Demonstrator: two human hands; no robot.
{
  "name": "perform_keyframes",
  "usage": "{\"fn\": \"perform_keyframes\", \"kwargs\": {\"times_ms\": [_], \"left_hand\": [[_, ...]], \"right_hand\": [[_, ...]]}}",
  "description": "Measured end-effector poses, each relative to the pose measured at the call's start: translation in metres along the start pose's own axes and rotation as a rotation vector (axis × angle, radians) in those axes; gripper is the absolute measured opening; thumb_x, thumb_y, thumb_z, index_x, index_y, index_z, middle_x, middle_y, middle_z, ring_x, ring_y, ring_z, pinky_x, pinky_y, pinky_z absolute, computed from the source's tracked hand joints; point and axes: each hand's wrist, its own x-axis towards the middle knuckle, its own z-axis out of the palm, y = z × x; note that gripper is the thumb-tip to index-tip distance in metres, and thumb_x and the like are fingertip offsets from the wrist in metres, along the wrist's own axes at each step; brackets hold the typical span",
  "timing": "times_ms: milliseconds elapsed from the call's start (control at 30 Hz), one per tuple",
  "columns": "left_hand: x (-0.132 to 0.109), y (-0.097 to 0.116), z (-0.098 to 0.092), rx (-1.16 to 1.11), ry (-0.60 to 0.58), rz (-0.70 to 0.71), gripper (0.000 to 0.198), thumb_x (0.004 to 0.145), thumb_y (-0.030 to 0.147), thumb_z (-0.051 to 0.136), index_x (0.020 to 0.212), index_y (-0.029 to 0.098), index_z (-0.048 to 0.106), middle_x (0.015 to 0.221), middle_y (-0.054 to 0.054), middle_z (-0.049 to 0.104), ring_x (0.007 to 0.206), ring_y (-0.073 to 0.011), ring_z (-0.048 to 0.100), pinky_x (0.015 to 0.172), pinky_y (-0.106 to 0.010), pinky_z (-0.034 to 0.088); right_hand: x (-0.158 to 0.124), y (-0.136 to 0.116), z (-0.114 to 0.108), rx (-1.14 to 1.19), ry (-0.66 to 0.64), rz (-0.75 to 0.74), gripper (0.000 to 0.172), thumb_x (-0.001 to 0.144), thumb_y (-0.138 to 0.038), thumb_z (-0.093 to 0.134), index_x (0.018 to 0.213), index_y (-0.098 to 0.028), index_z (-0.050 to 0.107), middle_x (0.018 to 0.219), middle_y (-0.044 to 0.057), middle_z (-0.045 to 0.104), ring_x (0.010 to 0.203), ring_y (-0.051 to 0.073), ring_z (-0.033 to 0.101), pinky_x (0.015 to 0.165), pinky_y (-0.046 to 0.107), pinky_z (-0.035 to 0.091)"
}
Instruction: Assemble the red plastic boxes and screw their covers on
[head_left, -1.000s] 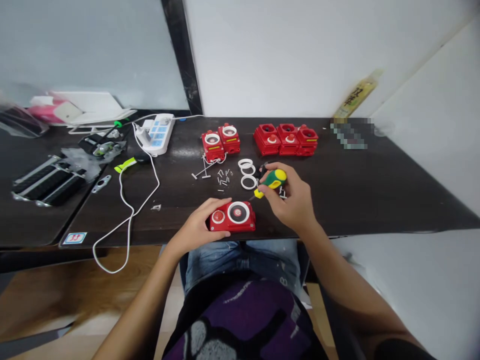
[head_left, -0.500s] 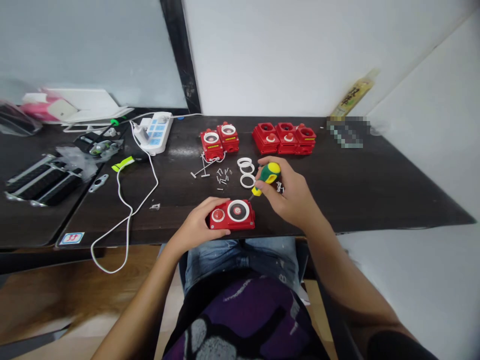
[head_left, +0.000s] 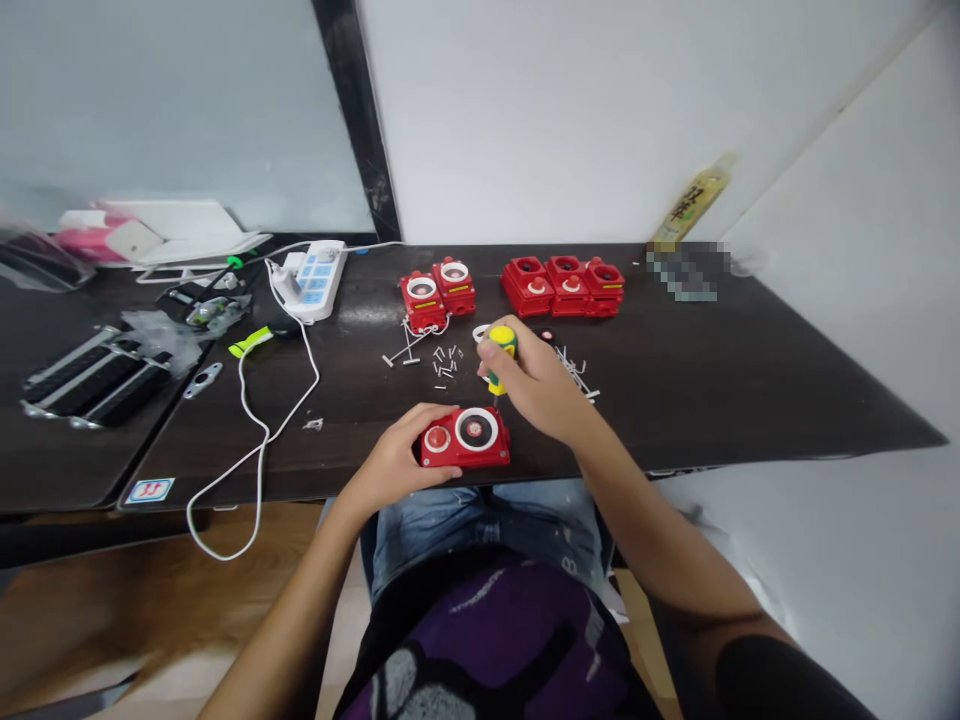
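Note:
A red box (head_left: pixel 491 457) with a small red dome and a white-ringed black disc lies at the table's front edge. My left hand (head_left: pixel 391 452) grips its left end, thumb along the near side and fingers over the far side. In my right hand (head_left: pixel 536 378) is a screwdriver (head_left: pixel 502 345) with a green and yellow handle, held nearly upright. Its tip points down at the box's far right corner; whether it touches a screw I cannot make out. Just beyond the box lie several small screws (head_left: pixel 445 362). White rings behind my right hand are mostly hidden.
Two red boxes with white rings (head_left: pixel 439 290) stand further back, with white cords and T-shaped pieces. Another three red boxes (head_left: pixel 562 287) stand to their right. Metal pieces (head_left: pixel 576 370) lie right of my hand. A power strip (head_left: pixel 315 280) and a looped white cable (head_left: pixel 261 420) are at left.
My right hand has moved left with the screwdriver, which now stands more upright over the box's far right corner. It covers most of the white rings. My left hand keeps its grip.

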Motion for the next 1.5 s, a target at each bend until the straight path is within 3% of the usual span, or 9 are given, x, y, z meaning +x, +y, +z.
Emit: {"fn": "perform_keyframes", "kwargs": {"times_ms": [167, 367, 700, 833, 1000, 1133, 1267, 1367, 1500], "left_hand": [[0.000, 0.003, 0.000, 0.006, -0.014, -0.014, 0.070, 0.080, 0.037, 0.088, 0.143, 0.027, 0.060, 0.137, -0.012, 0.063, 0.126, -0.0301, 0.063, 0.110, -0.045, 0.052], [-0.001, 0.002, 0.002, -0.010, -0.011, 0.001, 0.069, 0.082, 0.036, 0.087, 0.143, 0.026, 0.058, 0.141, -0.012, 0.061, 0.129, -0.0293, 0.061, 0.113, -0.045, 0.050], [0.000, 0.002, 0.001, -0.024, -0.023, -0.007, 0.068, 0.082, 0.037, 0.087, 0.143, 0.025, 0.057, 0.141, -0.011, 0.060, 0.129, -0.0282, 0.060, 0.113, -0.044, 0.049], [-0.001, 0.004, 0.001, -0.016, -0.024, 0.003, 0.066, 0.083, 0.034, 0.086, 0.142, 0.025, 0.057, 0.140, -0.011, 0.060, 0.129, -0.0276, 0.060, 0.113, -0.044, 0.049], [-0.001, 0.008, 0.001, 0.018, -0.029, 0.012, 0.065, 0.086, 0.033, 0.083, 0.143, 0.025, 0.054, 0.141, -0.012, 0.060, 0.129, -0.0288, 0.060, 0.113, -0.046, 0.049], [-0.001, 0.007, 0.002, 0.027, -0.024, 0.006, 0.067, 0.085, 0.033, 0.084, 0.143, 0.025, 0.054, 0.141, -0.012, 0.060, 0.129, -0.0292, 0.060, 0.113, -0.046, 0.049], [-0.001, 0.005, 0.002, 0.019, -0.021, 0.007, 0.066, 0.085, 0.036, 0.084, 0.143, 0.025, 0.055, 0.141, -0.012, 0.061, 0.129, -0.0294, 0.061, 0.112, -0.046, 0.050], [-0.001, 0.005, 0.002, 0.013, -0.018, 0.004, 0.066, 0.085, 0.037, 0.084, 0.143, 0.025, 0.055, 0.141, -0.012, 0.061, 0.129, -0.0292, 0.061, 0.112, -0.046, 0.049], [-0.002, 0.004, 0.003, 0.015, -0.020, 0.003, 0.066, 0.085, 0.037, 0.084, 0.143, 0.025, 0.055, 0.141, -0.012, 0.060, 0.129, -0.0291, 0.060, 0.113, -0.046, 0.049]], "right_hand": [[-0.003, 0.012, 0.001, 0.212, 0.077, -0.026, 0.039, 0.097, -0.047, 0.067, 0.126, -0.030, 0.047, 0.091, -0.001, 0.064, 0.083, 0.019, 0.068, 0.080, 0.036, 0.055], [-0.003, 0.006, 0.001, 0.329, -0.036, -0.105, 0.024, 0.094, -0.041, 0.075, 0.104, -0.024, 0.062, 0.105, 0.001, 0.067, 0.093, 0.016, 0.065, 0.087, 0.034, 0.053], [0.007, 0.031, 0.002, 0.832, -0.080, -0.136, 0.026, 0.090, -0.038, 0.079, 0.105, -0.025, 0.062, 0.092, 0.001, 0.072, 0.079, 0.015, 0.065, 0.076, 0.031, 0.052], [0.004, 0.026, 0.006, 0.833, -0.056, -0.101, 0.026, 0.096, -0.046, 0.069, 0.103, -0.021, 0.069, 0.101, 0.005, 0.070, 0.086, 0.016, 0.065, 0.080, 0.032, 0.054], [0.002, 0.025, 0.026, 0.848, 0.053, -0.108, 0.037, 0.100, -0.060, 0.057, 0.100, -0.024, 0.062, 0.075, -0.001, 0.061, 0.064, 0.012, 0.053, 0.057, 0.026, 0.044], [0.005, 0.033, 0.030, 0.860, 0.079, -0.213, 0.039, 0.089, -0.056, 0.077, 0.100, -0.029, 0.051, 0.067, -0.008, 0.056, 0.052, 0.008, 0.044, 0.048, 0.022, 0.033], [0.006, 0.034, 0.020, 0.767, 0.072, -0.197, 0.039, 0.082, -0.053, 0.085, 0.092, -0.025, 0.060, 0.079, -0.004, 0.062, 0.062, 0.009, 0.055, 0.055, 0.024, 0.044], [0.006, 0.031, 0.015, 0.744, 0.022, -0.177, 0.041, 0.089, -0.061, 0.074, 0.090, -0.021, 0.067, 0.083, 0.001, 0.065, 0.067, 0.011, 0.059, 0.059, 0.027, 0.047], [0.011, 0.029, 0.018, 0.842, 0.020, -0.109, 0.054, 0.095, -0.075, 0.054, 0.092, -0.022, 0.063, 0.062, -0.005, 0.052, 0.047, 0.008, 0.042, 0.045, 0.025, 0.033]]}}
